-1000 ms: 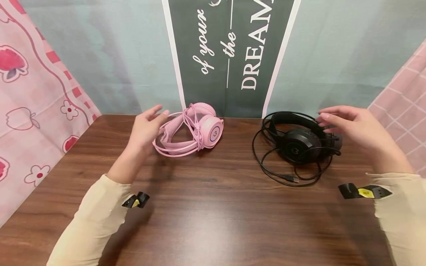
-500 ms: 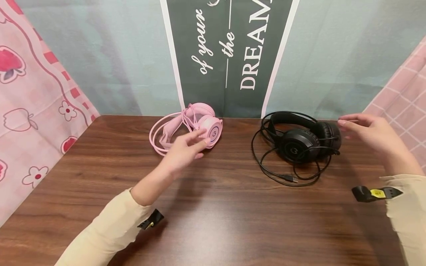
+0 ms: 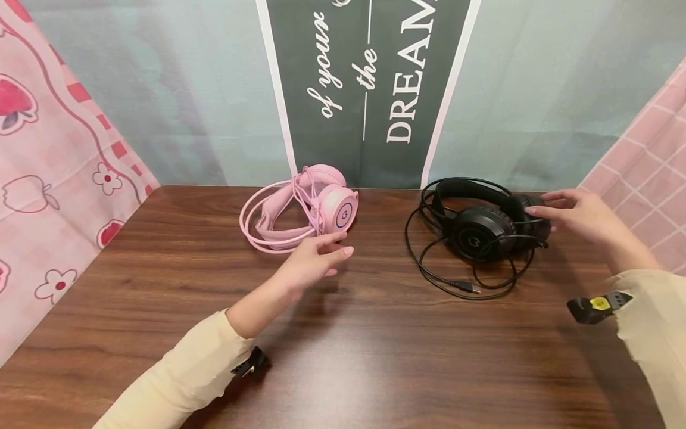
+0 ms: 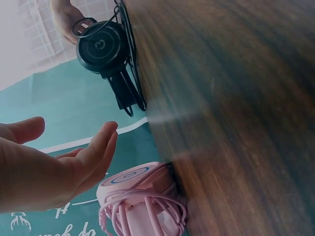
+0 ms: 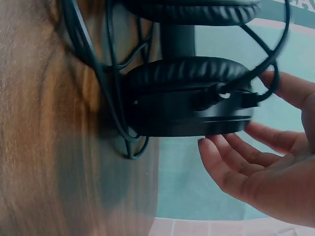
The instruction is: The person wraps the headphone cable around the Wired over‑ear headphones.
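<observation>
Pink headphones (image 3: 340,210) with their cord wound round them lie on the table near the back wall. Just in front of their ear cup is my left hand (image 3: 313,260), apart from them, with fingers loosely extended and nothing held. Black headphones (image 3: 479,235) lie to the right, their cable looped around them and a USB plug (image 3: 465,287) in front. At their right ear cup (image 5: 192,98) is my right hand (image 3: 581,220), thumb and fingers spread about the cup's edge. In the right wrist view its fingertips (image 5: 209,147) lie against or close beside the cup's outer face.
The brown wood table (image 3: 375,357) ends at a blue-green cloth backdrop (image 3: 187,89) with white lettering. Pink patterned cloth (image 3: 59,179) hangs on the left, pink checked cloth (image 3: 648,155) on the right.
My left hand has moved right from the pink headband, across the ear cup, then toward the front. My right hand has shifted right, then back in at the black ear cup. Both headphones have stayed put.
</observation>
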The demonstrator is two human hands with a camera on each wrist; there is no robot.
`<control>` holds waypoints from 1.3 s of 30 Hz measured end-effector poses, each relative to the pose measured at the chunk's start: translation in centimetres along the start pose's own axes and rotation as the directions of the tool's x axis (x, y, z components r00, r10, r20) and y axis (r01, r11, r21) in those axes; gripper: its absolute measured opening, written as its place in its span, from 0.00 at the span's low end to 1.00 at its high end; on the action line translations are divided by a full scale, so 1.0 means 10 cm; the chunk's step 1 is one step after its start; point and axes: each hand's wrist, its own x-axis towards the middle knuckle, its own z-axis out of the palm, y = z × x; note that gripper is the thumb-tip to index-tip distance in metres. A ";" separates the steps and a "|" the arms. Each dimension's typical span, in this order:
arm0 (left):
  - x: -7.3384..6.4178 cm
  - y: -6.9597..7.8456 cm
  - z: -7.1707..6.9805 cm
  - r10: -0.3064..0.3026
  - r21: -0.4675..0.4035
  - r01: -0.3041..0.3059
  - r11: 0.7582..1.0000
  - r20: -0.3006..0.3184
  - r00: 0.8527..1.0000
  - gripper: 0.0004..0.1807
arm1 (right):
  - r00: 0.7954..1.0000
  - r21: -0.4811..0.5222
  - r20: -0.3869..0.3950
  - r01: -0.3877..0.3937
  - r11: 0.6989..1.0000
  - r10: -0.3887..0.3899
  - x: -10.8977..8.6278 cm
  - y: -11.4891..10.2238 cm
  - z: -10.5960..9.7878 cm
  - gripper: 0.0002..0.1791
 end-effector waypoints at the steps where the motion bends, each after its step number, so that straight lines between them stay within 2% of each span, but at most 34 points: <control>1: 0.00 0.00 0.00 -0.003 0.004 0.003 1.000 0.002 1.000 0.24 | 1.000 -0.010 0.011 -0.005 1.000 0.005 0.01 -0.01 0.00 0.40; 9: -0.01 -0.02 -0.01 -0.028 -0.003 0.028 1.000 0.047 0.999 0.23 | 0.998 -0.024 0.063 -0.029 0.999 0.031 0.06 -0.07 -0.01 0.44; 17: -0.01 -0.04 -0.01 -0.042 0.002 0.042 0.999 0.080 0.996 0.24 | 1.000 -0.009 0.006 0.002 1.000 -0.002 0.08 -0.04 0.02 0.39; 22: 0.01 -0.06 -0.03 -0.050 0.004 0.050 0.999 0.072 0.996 0.23 | 1.000 -0.016 0.003 0.025 1.000 -0.025 0.08 -0.03 0.02 0.36; 29: 0.05 -0.08 -0.05 -0.092 -0.017 0.093 0.996 0.058 0.994 0.26 | 0.995 -0.057 0.017 0.096 0.994 -0.095 0.05 -0.07 0.04 0.31; 36: 0.09 -0.11 -0.05 -0.121 -0.022 0.121 0.992 0.036 0.992 0.27 | 0.983 0.044 0.097 0.152 0.987 -0.156 0.00 -0.25 0.15 0.29; 39: 0.11 -0.12 -0.04 -0.133 -0.023 0.134 0.991 0.036 0.990 0.27 | 0.976 0.052 0.117 0.179 0.982 -0.184 -0.01 -0.33 0.20 0.28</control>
